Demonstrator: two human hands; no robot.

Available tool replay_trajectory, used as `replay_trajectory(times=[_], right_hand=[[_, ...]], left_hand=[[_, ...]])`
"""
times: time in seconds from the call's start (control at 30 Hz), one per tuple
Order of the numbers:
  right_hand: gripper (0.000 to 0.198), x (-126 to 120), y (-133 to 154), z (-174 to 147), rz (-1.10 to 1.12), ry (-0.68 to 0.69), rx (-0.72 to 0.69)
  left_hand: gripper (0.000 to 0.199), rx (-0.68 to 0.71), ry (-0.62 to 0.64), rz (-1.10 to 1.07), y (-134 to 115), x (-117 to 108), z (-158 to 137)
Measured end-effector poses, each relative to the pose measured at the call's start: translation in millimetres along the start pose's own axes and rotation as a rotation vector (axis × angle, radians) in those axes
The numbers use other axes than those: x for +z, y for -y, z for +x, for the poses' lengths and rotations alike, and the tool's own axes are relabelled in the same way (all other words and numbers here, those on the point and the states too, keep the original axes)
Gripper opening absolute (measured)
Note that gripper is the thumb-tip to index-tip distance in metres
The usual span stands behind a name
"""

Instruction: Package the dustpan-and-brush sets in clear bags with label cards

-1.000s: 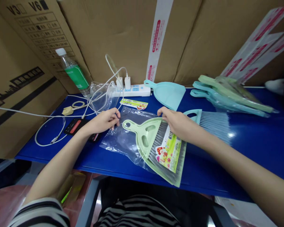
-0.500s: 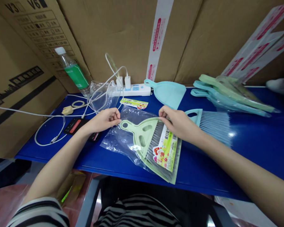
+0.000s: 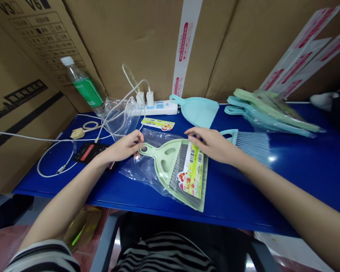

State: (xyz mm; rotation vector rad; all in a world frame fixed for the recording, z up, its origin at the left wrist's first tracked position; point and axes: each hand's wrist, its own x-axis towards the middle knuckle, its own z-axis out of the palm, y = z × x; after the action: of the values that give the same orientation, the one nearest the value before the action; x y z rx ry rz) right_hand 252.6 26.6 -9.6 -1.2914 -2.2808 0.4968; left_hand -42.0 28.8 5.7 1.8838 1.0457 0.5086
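A pale green dustpan (image 3: 164,155) with a grey-bristled hand brush (image 3: 178,174) nested on it lies tilted near the table's front edge. A printed label card (image 3: 191,172) rests over the bristles. Crumpled clear plastic bag (image 3: 136,170) spreads under and around the handle. My left hand (image 3: 126,145) pinches the dustpan's handle end, beside the hanging hole. At the upper rim my right hand (image 3: 212,145) is open, fingers apart, just over the card's top corner. Behind it, partly hidden, is a light blue brush (image 3: 252,145).
At the back stand a blue dustpan (image 3: 200,111), a power strip (image 3: 161,108) with chargers, and a green-labelled bottle (image 3: 86,88). Bagged dustpan sets (image 3: 272,113) are piled at right. A loose label card (image 3: 158,124), cables and a phone (image 3: 89,152) lie on the left.
My right hand has loosened its pinch at the dustpan's upper rim and its fingers have spread. The green dustpan has shifted slightly left toward my left hand, whose fingers now meet the handle end.
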Motion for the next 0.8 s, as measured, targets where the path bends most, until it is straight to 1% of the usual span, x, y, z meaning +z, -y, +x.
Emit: replay_trajectory(times=[0.1, 0.2, 0.3, 0.4, 0.53, 0.6, 0.7, 0.8], right_hand=[[0.027, -5, 0, 1, 0.060, 0.063, 0.089], [0.026, -7, -1, 2, 0.135, 0.119, 0.182], [0.025, -8, -4, 3, 0.252, 0.131, 0.239], [0.024, -8, -7, 3, 0.456, 0.120, 0.317], [0.028, -9, -6, 2, 0.783, 0.119, 0.503], [0.031, -9, -4, 3, 0.939, 0.102, 0.572], [0.035, -8, 1, 5, 1.112, 0.037, 0.626], [0.034, -6, 7, 7, 1.228, -0.002, 0.631]], left_hand=[[0.008, -0.015, -0.001, -0.015, 1, 1, 0], [0.008, -0.067, 0.007, -0.139, 2, 4, 1], [0.011, -0.113, 0.002, -0.238, 4, 4, 2], [0.015, -0.142, -0.008, -0.311, 5, 2, 3], [0.017, -0.198, -0.055, -0.416, 5, 0, 5], [0.017, -0.231, -0.081, -0.456, 4, 1, 6], [0.018, -0.266, -0.093, -0.506, 2, 3, 6], [0.019, -0.273, -0.106, -0.538, 3, 6, 6]])
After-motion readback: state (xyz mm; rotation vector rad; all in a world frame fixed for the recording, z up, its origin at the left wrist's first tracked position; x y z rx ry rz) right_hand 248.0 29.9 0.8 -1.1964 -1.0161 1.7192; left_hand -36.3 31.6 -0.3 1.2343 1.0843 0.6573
